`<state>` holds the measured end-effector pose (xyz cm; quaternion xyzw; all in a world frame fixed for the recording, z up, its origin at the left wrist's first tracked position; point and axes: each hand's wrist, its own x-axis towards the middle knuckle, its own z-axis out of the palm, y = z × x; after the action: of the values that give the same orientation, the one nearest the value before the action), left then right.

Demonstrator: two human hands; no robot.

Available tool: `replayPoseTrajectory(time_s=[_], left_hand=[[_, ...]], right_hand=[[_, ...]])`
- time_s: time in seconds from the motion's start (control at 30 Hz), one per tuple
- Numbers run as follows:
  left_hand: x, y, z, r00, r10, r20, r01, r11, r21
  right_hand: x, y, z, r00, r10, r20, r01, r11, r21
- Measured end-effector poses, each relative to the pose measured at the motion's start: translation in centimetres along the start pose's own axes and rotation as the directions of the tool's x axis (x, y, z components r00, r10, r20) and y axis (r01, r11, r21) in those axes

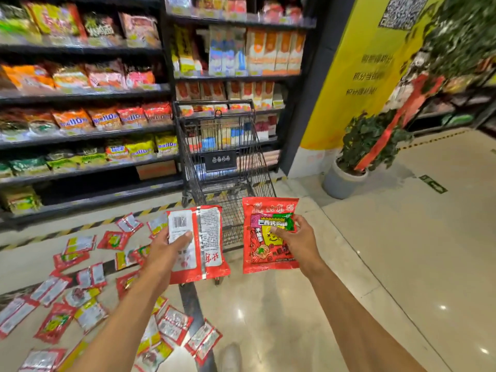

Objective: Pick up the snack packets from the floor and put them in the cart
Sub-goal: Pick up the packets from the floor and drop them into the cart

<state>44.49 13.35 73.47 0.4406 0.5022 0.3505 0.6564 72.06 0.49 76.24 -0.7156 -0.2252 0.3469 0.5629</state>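
Fig. 1. Stocked shelves (80, 95) at 10 o'clock, potted plant (370, 140) at 2 o'clock. The wire cart (222, 146) stands at 12 o'clock, just beyond both held packets. Loose packets (80, 285) litter the floor at 8 o'clock. My left hand (163, 248) pinches the first packet (206, 237), barcode side facing me, long axis 12–6. My right hand (298, 237) pinches the second packet (263, 253), printed front facing me, long axis 12–6, top edge toward the cart.
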Motion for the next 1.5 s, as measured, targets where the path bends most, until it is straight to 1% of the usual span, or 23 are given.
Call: replayPoseTrajectory(time_s=[0.17,0.33,0.53,0.67,0.8,0.9,1.03,1.1,1.2,1.27,1.3,1.4,1.43,1.5], left_hand=[[7.4,2.9,4.5,0.999,-0.041,-0.033,0.040,0.998,-0.043],[14.1,5.9,8.0,0.998,-0.048,-0.049,0.046,0.999,-0.024],[22.2,7.6,11.8,0.995,-0.062,-0.077,0.064,0.998,0.012],[28.8,8.0,14.3,0.992,-0.094,-0.089,0.096,0.995,0.021],[37.0,7.7,16.7,0.977,-0.146,-0.153,0.152,0.988,0.031],[44.1,6.7,17.9,0.954,-0.192,-0.229,0.207,0.977,0.045],[53.5,4.1,18.7,0.943,-0.196,-0.270,0.243,0.958,0.151],[57.9,2.1,18.3,0.928,-0.249,-0.279,0.290,0.950,0.118],[63.7,-2.1,17.0,0.931,-0.301,-0.205,0.323,0.942,0.085],[67.0,-5.1,16.3,0.923,-0.320,-0.214,0.335,0.942,0.034],[68.5,-6.6,16.1,0.900,-0.355,-0.254,0.369,0.929,0.008],[71.8,-9.4,16.7,0.787,-0.447,-0.424,0.487,0.873,-0.016],[72.9,-10.3,16.8,0.769,-0.462,-0.442,0.514,0.858,0.000],[75.3,-12.7,16.4,0.760,-0.475,-0.443,0.549,0.834,0.047]], right_hand=[[9.3,-4.0,0.7,1.000,-0.010,0.026,0.011,0.999,-0.047],[17.7,-6.0,1.4,0.999,0.006,0.036,-0.004,0.998,-0.057],[27.9,-6.4,3.1,0.996,0.051,0.070,-0.047,0.997,-0.061],[36.0,-6.0,4.8,0.988,0.088,0.125,-0.078,0.993,-0.084],[45.8,-4.8,6.9,0.973,0.144,0.183,-0.124,0.985,-0.117],[53.0,-3.0,8.6,0.957,0.209,0.202,-0.176,0.970,-0.167],[61.5,0.5,11.3,0.943,0.260,0.206,-0.214,0.951,-0.221],[65.4,3.1,13.1,0.942,0.277,0.191,-0.220,0.936,-0.276],[70.2,7.7,15.9,0.934,0.319,0.159,-0.257,0.912,-0.321],[72.7,10.2,17.5,0.924,0.358,0.132,-0.293,0.888,-0.354],[73.8,11.9,18.2,0.920,0.373,0.119,-0.308,0.877,-0.368],[76.7,15.5,20.1,0.905,0.415,0.088,-0.348,0.845,-0.405],[77.5,16.5,20.7,0.902,0.425,0.079,-0.355,0.832,-0.426],[78.9,18.9,21.6,0.893,0.448,0.051,-0.371,0.795,-0.480]])
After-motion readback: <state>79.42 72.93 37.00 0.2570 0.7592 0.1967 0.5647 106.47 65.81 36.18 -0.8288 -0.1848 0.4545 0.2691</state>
